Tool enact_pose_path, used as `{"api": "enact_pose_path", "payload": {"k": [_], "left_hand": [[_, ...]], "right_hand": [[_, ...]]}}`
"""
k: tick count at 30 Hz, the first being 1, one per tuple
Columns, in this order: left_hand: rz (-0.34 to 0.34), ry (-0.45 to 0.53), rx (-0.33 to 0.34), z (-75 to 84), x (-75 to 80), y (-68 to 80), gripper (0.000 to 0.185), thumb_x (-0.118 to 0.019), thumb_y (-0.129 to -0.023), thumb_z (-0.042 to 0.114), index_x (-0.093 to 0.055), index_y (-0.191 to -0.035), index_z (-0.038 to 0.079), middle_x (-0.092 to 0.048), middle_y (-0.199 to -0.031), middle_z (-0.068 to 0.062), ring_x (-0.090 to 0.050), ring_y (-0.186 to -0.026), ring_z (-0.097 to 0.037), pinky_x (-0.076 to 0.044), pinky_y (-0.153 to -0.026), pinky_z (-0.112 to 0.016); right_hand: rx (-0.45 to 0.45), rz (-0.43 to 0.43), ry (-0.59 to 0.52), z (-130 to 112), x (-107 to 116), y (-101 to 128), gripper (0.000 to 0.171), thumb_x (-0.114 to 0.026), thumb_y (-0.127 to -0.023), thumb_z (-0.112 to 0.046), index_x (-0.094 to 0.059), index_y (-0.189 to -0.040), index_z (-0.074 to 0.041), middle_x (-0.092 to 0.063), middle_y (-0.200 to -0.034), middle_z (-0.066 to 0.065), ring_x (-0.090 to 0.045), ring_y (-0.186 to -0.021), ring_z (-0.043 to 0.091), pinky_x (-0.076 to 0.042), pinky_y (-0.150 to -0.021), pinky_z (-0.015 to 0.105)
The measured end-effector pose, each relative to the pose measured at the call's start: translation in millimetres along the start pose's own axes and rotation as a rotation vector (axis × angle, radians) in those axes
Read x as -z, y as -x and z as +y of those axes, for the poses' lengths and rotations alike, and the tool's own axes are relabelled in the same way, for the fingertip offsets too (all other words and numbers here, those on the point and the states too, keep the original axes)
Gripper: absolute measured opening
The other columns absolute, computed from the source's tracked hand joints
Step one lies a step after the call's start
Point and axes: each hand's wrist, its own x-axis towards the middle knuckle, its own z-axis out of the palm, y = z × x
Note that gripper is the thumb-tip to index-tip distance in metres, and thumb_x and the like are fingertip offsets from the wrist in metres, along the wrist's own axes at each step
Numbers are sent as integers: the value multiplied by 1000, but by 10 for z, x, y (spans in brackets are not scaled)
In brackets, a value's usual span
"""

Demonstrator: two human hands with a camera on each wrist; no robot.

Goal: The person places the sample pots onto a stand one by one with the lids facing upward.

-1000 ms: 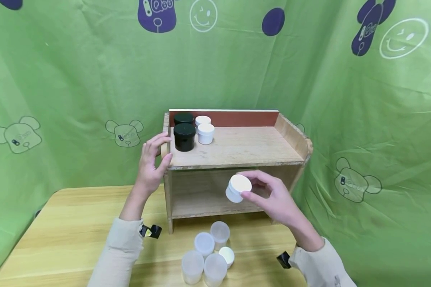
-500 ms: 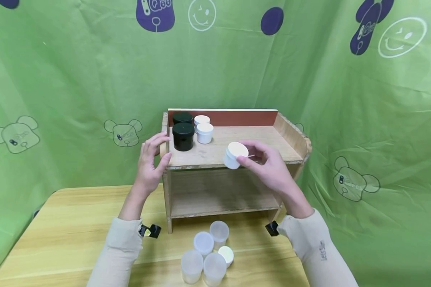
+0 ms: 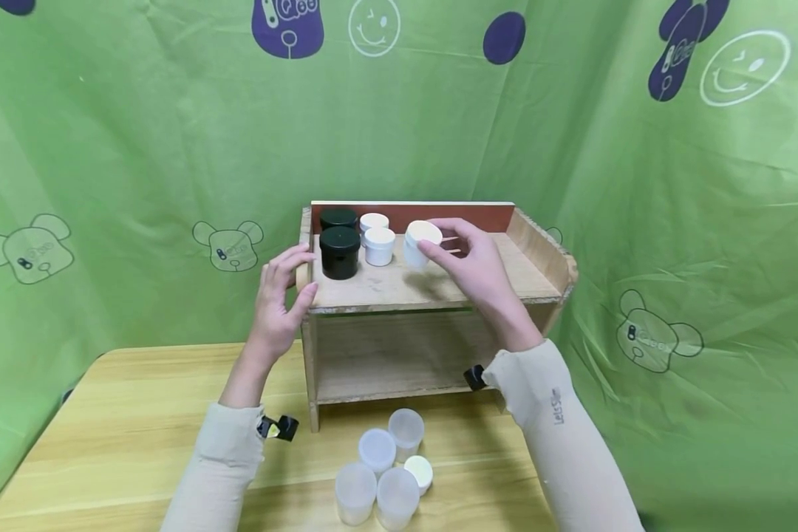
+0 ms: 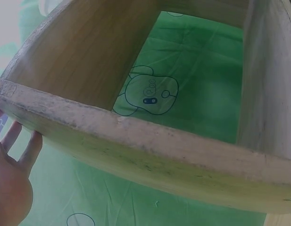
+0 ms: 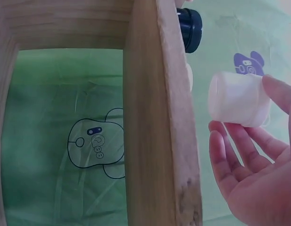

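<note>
A small wooden shelf (image 3: 439, 292) stands on the table. My right hand (image 3: 468, 255) holds a white jar (image 3: 420, 242) by its lid end, tilted, just above the shelf's top board, right of two white jars (image 3: 379, 245) and two black jars (image 3: 340, 252). The right wrist view shows the same white jar (image 5: 238, 99) pinched between thumb and fingers, beside the shelf's top board (image 5: 159, 113). My left hand (image 3: 281, 303) rests with straight fingers against the shelf's front left corner; in the left wrist view the left hand (image 4: 13, 183) lies under the board edge (image 4: 136, 146).
Several translucent lidded jars (image 3: 379, 473) and one white jar (image 3: 419, 471) stand grouped on the wooden table (image 3: 106, 428) in front of the shelf. The lower shelf board (image 3: 399, 377) holds nothing. Green printed cloth (image 3: 672, 222) hangs behind and at both sides.
My right hand has lifted the white jar from in front of the lower shelf opening up and back, over the top board toward the standing jars. The left hand has stayed put.
</note>
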Motion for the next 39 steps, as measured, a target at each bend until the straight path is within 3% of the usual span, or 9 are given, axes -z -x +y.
{"api": "enact_pose_path", "payload": {"k": [8,17,30,39], "left_hand": [[-2,2,10,16,3,4,46,-58,-97,27,-57,-140,12,-49,-156,-2,-44,-129,-23,-41,-103,-45],[0,-7,1,2,14,2,46,-57,-96,28,-57,-140,13,-49,-156,-3,-45,-130,-24,-40,-104,-45],[-6,4,0,17,-1,-13,47,-57,-96,28,-57,-139,10,-49,-156,-3,-44,-130,-24,-40,-104,-46],[-5,12,6,13,0,-1,46,-58,-96,25,-56,-139,10,-49,-156,-4,-44,-130,-23,-42,-104,-46]], "right_hand": [[-24,51,55,-41,-108,-274,49,-77,-93,-36,-67,-134,-12,-71,-121,10,-64,-109,21,-50,-99,35],[-70,94,99,13,-210,-514,50,-77,-94,-32,-65,-135,-7,-72,-126,12,-66,-113,24,-51,-101,36],[-150,113,116,150,-303,-629,52,-76,-95,-27,-61,-140,-6,-69,-131,13,-63,-118,25,-50,-104,37],[-126,103,233,231,-373,-666,51,-75,-95,-31,-63,-139,-8,-69,-131,13,-62,-119,26,-47,-105,41]]}}
